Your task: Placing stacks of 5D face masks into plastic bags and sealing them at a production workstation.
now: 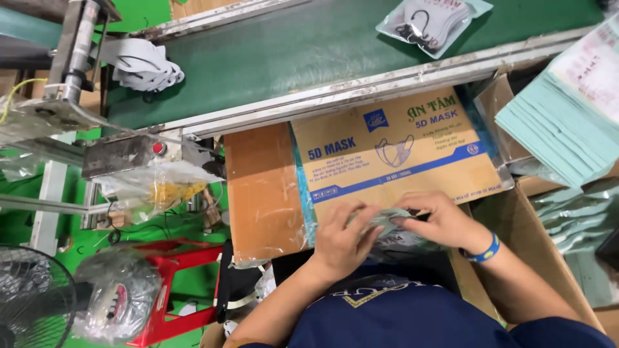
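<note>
- As seen from the head camera, both hands meet low in the middle of the view, just above the person's dark blue shirt [393, 316], at the near edge of a cardboard box [393, 151].
- Left hand [340, 240]: fingers curled shut over the left end of a clear plastic packet [385, 227] holding grey face masks; knuckles face up.
- Right hand [438, 219]: fingers and thumb pinched on the right and upper edge of the same packet; a blue wristband [485, 250] sits on the wrist.
- Packet position: between the two hands, touching both, largely covered by them; it lies over the near edge of the box, close to the person's chest. How many masks it holds cannot be told.
- Beyond the box runs a green conveyor belt [303, 51] with metal rails.
- On the belt, well apart from the hands: a second filled mask packet [431, 22] at the far right, and a loose stack of grey masks [145, 64] at the far left.
- To the right of the box: a pile of pale green flat bags [561, 129], near the right hand but not touching it.
- Lower left, on the green floor: a red plastic stool [177, 290] and a fan [32, 296], both well apart from the hands.
</note>
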